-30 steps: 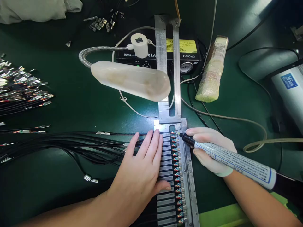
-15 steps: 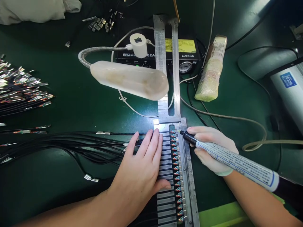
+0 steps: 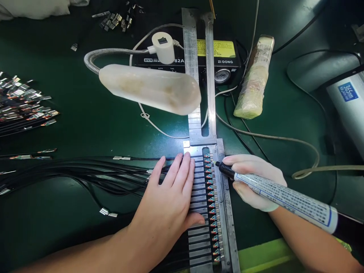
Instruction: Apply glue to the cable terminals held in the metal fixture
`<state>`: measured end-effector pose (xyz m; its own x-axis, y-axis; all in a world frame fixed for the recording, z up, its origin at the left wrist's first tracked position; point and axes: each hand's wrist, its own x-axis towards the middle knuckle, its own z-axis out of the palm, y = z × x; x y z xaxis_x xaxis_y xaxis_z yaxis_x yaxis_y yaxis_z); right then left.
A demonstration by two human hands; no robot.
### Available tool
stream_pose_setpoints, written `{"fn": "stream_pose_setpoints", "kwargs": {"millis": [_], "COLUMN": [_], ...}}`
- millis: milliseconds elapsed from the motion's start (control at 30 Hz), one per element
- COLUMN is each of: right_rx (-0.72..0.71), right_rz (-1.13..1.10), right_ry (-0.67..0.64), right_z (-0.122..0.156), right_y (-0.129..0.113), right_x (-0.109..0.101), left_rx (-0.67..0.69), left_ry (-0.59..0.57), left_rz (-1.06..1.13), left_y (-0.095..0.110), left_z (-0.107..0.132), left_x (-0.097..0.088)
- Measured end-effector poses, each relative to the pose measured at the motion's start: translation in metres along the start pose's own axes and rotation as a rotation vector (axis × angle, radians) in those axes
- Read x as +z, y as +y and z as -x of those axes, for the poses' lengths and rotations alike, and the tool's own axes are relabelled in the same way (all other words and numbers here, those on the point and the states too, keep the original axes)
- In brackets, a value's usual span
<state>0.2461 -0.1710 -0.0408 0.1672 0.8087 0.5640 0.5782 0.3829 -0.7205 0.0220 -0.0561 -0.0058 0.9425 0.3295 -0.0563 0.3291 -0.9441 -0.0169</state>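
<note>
My left hand (image 3: pixel 170 193), bare, lies flat with its fingers stretched over a slotted metal fixture (image 3: pixel 198 261). Black cables (image 3: pixel 113 170) run under it into the slots. At their right ends, a column of small connectors with coloured wires (image 3: pixel 211 199) sits along the metal rail. My right hand (image 3: pixel 256 178), in a pale glove, is closed around a labelled glue syringe (image 3: pixel 284 199) with black ends. The syringe slants down to the left, and its narrow tip is close beside the connectors near the top of the row. Whether the tip touches one I cannot tell.
A white gooseneck lamp (image 3: pixel 150 89) hangs above the fixture's far end. Behind stands a black box with a gauge (image 3: pixel 222 76). A wrapped block (image 3: pixel 254 79) lies to the right, near a looping hose (image 3: pixel 284 138). Cable ends (image 3: pixel 25 100) pile up at far left.
The syringe tip has shifted slightly down the row, away from the topmost connector. My left hand stays on the fixture. The whole view has moved a little.
</note>
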Motion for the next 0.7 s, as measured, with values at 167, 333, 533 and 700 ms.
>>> {"fn": "stream_pose_setpoints", "kwargs": {"millis": [167,333,533,700], "right_rx": [0.011,-0.005,-0.020,-0.020], "right_rz": [-0.021,-0.028,-0.028,-0.021], "right_ry": [0.011,0.001,0.006,0.007], "right_z": [0.0003,0.0000,0.0006,-0.0001], "right_y": [0.0005,0.0010,-0.0007,-0.0011], "right_x": [0.0015,0.0010,0.0001,-0.0002], "left_rx": [0.028,0.020,0.018,0.028], "left_ry": [-0.003,-0.003,-0.005,-0.006], "left_rz": [-0.023,-0.021,-0.015,-0.024], "left_y": [-0.0006,-0.0013,-0.0009,-0.0014], "left_z": [-0.0010,-0.0006,0.0000,-0.0010], "left_x": [0.0007,0.0001,0.0005,0.0000]}}
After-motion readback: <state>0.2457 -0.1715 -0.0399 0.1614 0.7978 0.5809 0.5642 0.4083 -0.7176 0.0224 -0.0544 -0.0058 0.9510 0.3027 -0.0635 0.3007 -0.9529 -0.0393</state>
